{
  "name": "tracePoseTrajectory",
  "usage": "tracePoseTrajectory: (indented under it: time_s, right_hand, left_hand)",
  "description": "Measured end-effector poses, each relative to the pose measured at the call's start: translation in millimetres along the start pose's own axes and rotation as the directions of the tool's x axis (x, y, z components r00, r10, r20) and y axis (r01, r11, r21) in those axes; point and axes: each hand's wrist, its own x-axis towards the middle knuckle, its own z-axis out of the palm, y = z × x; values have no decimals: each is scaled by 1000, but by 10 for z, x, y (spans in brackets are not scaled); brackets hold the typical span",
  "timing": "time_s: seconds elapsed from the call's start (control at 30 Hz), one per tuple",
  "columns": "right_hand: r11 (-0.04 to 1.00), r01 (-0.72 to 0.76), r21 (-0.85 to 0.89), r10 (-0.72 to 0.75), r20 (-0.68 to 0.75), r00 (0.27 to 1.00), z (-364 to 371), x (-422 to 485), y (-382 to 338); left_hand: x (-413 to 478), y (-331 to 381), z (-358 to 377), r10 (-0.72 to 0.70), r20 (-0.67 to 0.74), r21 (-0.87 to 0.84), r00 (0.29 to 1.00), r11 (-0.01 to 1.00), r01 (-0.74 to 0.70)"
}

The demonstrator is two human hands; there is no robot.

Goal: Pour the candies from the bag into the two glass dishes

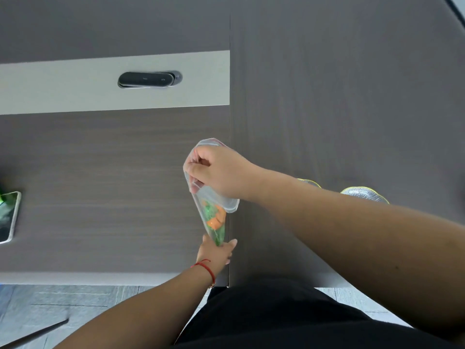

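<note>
right hand (221, 172) pinches mouth of clear soft plastic bag (214, 200) | left hand (216, 253) grips its bottom below | green, orange candies (214, 220) inside | limp, slippery: hold both ends

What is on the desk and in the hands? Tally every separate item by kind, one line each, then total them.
Clear candy bag: 1
Glass dishes, partly hidden behind the right forearm: 2
Phone at the left edge: 1
Black folded device on the pale strip: 1
Total: 5
Candies inside the bag are orange and green; their number cannot be told.
</note>
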Motion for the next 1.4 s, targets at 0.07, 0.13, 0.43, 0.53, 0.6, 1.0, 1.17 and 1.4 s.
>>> tracePoseTrajectory:
  time_s: [0.07, 0.13, 0.43, 0.53, 0.6, 1.0, 1.17, 1.4]
  right_hand:
    - [999, 13, -38, -14, -39, 999, -59, 3, -26]
    - [997, -2, -82, -6, -98, 995, -204, -18, -17]
    - [884, -313, 348, 376, -130, 918, -1203, -514, 704]
    - [835, -408, 369, 478, -120, 870, -1468, -732, 1123]
    - [790, -463, 401, 544, -109, 832, -1562, -875, 1391]
    - [620, -493, 611, 722, -196, 664, -1244, -1272, 2118]
    - [644, -443, 623, 696, -239, 677, -1132, -1257, 2109]
    - [692, -409, 594, 671, -322, 667, -1113, -1253, 2107]
  left_hand:
    - [14, 72, 89, -37, -5, -158, 999, 987, 36]
    - [-14, 125, 79, -20, -38, -218, 999, 976, 11]
    - [-62, 486, -653, 442, 108, 584, 890, 697, -417]
    - [-112, 760, -752, 545, 181, 757, 819, 455, -470]
    - [-183, 942, -745, 578, 231, 799, 782, 346, -492]
    - [-562, 1467, -501, 589, 275, 853, 760, 215, -475]
    - [-554, 1527, -569, 603, 207, 852, 770, 276, -445]
    - [-694, 1484, -570, 702, 139, 782, 699, 355, -513]
